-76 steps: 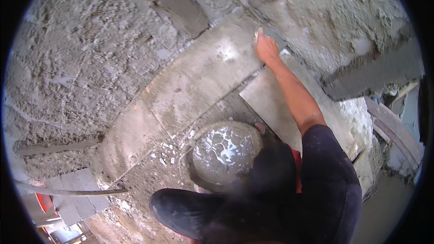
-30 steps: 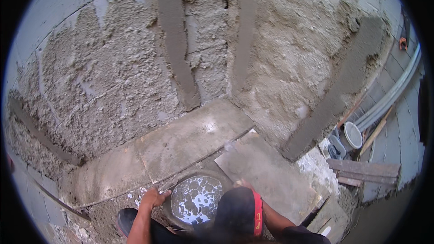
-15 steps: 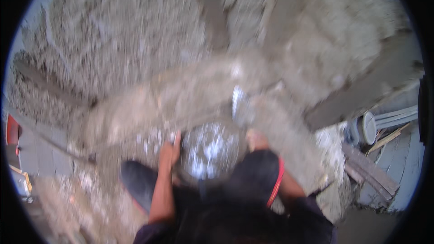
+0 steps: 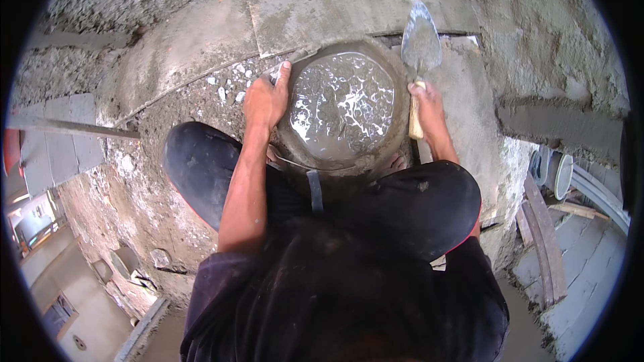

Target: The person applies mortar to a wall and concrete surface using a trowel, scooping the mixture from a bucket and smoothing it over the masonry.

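"What is broadest?"
"The far board (image 4: 335,10), mostly bare, its near edge just behind the bucket (image 4: 402,106). The bucket stands between the person's knees (image 4: 436,191), holding wet grey mix (image 4: 335,104)."
"And the trowel (image 4: 422,43)?"
"Blade pointing away, across that edge; the right hand (image 4: 433,108) is closed round its pale handle (image 4: 416,122)."
"The left hand (image 4: 263,102)?"
"At the rim; its exact grip cannot be told."

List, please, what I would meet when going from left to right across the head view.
Long thin bar, white lumps, left hand, round bucket, right hand holding a trowel, grey pipes.
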`<state>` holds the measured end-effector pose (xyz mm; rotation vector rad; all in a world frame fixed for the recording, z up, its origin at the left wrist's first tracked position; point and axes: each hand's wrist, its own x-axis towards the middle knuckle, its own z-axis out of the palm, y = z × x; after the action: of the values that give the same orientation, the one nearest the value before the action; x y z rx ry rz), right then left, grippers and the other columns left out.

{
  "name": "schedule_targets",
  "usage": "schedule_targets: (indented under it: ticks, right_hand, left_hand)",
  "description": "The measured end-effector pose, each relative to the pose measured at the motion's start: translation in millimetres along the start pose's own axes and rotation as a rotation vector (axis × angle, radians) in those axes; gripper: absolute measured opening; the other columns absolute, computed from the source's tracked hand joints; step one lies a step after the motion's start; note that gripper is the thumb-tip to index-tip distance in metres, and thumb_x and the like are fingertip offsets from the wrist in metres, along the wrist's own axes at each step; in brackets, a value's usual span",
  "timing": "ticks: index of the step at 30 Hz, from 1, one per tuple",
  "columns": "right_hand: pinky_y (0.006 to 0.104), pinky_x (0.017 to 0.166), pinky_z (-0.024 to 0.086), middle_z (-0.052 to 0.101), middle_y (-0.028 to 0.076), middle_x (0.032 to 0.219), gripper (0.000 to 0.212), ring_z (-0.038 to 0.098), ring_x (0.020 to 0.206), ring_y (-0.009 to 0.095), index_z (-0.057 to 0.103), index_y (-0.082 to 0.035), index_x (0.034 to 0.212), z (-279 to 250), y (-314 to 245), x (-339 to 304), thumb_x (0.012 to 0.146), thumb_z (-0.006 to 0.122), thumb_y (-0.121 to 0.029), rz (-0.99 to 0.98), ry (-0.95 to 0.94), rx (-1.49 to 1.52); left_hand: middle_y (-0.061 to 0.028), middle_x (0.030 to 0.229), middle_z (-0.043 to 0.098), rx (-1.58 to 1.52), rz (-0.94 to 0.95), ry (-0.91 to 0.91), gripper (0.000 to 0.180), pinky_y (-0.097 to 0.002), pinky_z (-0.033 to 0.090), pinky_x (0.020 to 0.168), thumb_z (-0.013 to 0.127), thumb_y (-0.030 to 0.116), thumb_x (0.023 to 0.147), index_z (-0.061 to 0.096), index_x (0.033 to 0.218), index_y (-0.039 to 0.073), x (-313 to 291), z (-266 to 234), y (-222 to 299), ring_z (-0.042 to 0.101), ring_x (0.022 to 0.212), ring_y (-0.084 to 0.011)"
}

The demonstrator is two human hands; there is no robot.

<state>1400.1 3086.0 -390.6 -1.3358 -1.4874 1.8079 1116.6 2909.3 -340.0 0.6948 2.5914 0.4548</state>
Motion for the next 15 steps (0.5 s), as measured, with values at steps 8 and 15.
schedule_targets:
  ticks: [8, 15]
  right_hand:
    - [0.0367, 0.092, 0.046, 0.068, 0.018, 0.108, 0.047, 0.062, 0.106, 0.027, 0.058, 0.006, 0.123, -46.3, -60.1, 81.8, 0.092, 0.057, -0.029, -0.126, -0.066, -0.52]
    - [0.0484, 0.093, 0.047, 0.066, 0.027, 0.113, 0.053, 0.062, 0.107, 0.042, 0.053, 0.001, 0.132, -76.9, -140.0, 8.9, 0.097, 0.054, -0.038, -0.491, -0.008, -1.316]
  left_hand:
    - [-0.0223, 0.063, 0.059, -0.595, 0.026, 0.098, 0.056, -0.045, 0.044, 0.062, 0.057, 0.043, 0.099, 0.063, 0.076, -0.008, -14.6, 56.4, 23.0, 0.053, 0.06, -0.0229]
    - [0.0014, 0.061, 0.049, -0.831, -0.077, 0.095, 0.05, -0.0339, 0.035, 0.052, 0.058, 0.036, 0.1, 0.055, 0.068, -0.002, -21.1, 76.1, 30.6, 0.04, 0.06, -0.0088]
